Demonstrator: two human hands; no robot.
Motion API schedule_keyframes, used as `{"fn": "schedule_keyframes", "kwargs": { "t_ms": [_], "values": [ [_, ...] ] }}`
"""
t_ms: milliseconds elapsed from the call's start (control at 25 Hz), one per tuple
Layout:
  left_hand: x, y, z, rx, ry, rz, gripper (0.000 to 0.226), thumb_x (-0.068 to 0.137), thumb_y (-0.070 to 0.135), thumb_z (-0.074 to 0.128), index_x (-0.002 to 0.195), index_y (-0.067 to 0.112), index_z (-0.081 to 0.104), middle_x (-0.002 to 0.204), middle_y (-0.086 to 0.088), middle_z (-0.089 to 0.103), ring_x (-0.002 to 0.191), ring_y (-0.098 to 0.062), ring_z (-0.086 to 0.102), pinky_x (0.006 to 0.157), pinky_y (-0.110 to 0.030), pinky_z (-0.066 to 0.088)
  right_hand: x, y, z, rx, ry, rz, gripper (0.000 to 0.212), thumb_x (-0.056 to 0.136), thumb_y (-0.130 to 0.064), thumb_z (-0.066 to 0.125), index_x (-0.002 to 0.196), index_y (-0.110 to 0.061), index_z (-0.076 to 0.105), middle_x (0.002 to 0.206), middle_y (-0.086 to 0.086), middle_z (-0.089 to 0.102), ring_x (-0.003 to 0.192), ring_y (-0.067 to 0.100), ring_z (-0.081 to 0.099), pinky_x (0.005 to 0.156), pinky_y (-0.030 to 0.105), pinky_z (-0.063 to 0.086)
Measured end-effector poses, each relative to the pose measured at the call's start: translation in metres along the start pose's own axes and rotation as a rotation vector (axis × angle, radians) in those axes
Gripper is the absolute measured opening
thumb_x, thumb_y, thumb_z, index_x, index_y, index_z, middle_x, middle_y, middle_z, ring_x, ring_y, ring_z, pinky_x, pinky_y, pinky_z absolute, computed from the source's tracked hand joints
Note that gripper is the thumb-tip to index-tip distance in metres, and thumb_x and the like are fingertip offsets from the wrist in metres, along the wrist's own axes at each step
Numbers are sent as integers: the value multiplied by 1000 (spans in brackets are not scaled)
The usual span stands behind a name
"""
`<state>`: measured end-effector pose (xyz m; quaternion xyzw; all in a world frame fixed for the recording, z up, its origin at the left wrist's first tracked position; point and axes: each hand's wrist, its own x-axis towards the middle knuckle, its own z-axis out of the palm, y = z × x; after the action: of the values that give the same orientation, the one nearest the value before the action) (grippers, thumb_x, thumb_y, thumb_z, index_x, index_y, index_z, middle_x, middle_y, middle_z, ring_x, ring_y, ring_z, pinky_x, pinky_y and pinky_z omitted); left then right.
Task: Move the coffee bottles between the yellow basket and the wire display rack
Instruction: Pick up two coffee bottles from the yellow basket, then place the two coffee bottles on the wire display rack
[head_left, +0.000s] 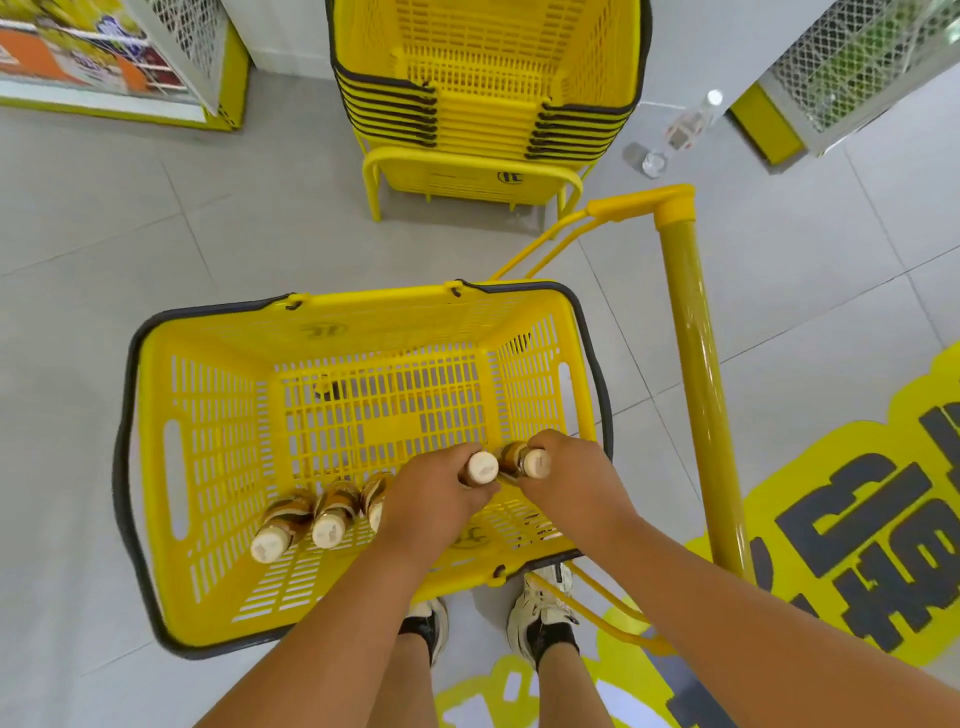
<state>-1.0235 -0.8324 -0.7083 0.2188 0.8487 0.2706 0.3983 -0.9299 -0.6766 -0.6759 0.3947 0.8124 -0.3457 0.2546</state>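
The yellow basket (218, 364) with grey handles stands in front of me on a yellow trolley. Three brown coffee bottles with cream caps lie side by side at its near left: one (280, 525), a second (335, 514) and a third (375, 496) partly hidden by my left wrist. My left hand (436, 499) grips a coffee bottle (480, 467) inside the basket. Close beside it, my right hand (566, 478) grips another coffee bottle (527, 461). Both held bottles point their caps up at me.
The trolley's yellow handle post (696, 374) rises to the right of the basket. A stack of yellow baskets (488, 98) stands on a frame ahead. A clear water bottle (685, 124) stands on the floor at the far right. Mesh racks (852, 57) flank both upper corners.
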Motion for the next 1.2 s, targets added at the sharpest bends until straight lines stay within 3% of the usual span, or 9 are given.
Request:
{"fn": "schedule_keyframes", "kwargs": {
  "t_ms": [120,320,440,560,720,840,1000,1200],
  "values": [
    [-20,27,-36,-76,78,45,47,85,42,79,130,34,67,118,8,74,106,-16,67,73,-22,41,-28,-21,-34,28,33,-68,24,89,-22,74,113,-23,70,92,-2,66,78,16,59,61,21,45],
    [-68,95,-117,-129,236,94,44,83,38,81,125,35,69,111,11,74,103,-10,66,72,-8,39,-97,-68,-114,141,103,-193,34,86,-17,76,118,-28,71,94,-8,67,83,11,63,62,8,41],
    [-106,151,-169,-104,261,173,44,86,40,78,128,39,65,119,17,71,112,-6,63,83,-17,45,-149,-102,-170,202,227,-294,33,81,-17,80,112,-27,73,93,-5,73,79,11,63,67,19,47],
    [-141,200,-221,-79,293,283,47,89,40,74,134,38,61,128,19,67,120,-4,59,89,-17,42,-198,-134,-220,332,363,-403,29,79,-14,82,103,-28,72,91,-10,73,83,9,67,72,21,53],
    [-194,266,-299,-124,403,352,36,90,40,73,124,38,60,113,18,70,105,-4,61,81,-24,44,-259,-167,-287,517,471,-487,35,80,-16,85,105,-35,70,97,-17,74,96,7,70,85,25,57],
    [-232,311,-349,-209,505,417,32,91,32,74,120,35,61,110,17,71,108,-3,64,89,-30,50,-295,-186,-339,604,527,-618,37,81,-14,85,105,-36,69,101,-14,75,99,7,71,89,30,59],
    [-273,367,-392,-274,656,490,31,90,26,75,116,35,62,106,18,73,104,2,66,90,-32,53,-332,-206,-408,630,582,-796,34,82,-10,84,107,-27,70,101,-9,76,99,8,72,89,28,57],
    [-322,431,-416,-296,772,537,26,92,27,73,116,34,66,104,15,75,100,-4,69,90,-33,56,-380,-211,-490,564,593,-933,33,80,-11,85,99,-36,72,97,-13,78,95,3,73,85,20,56]
  ]
}}
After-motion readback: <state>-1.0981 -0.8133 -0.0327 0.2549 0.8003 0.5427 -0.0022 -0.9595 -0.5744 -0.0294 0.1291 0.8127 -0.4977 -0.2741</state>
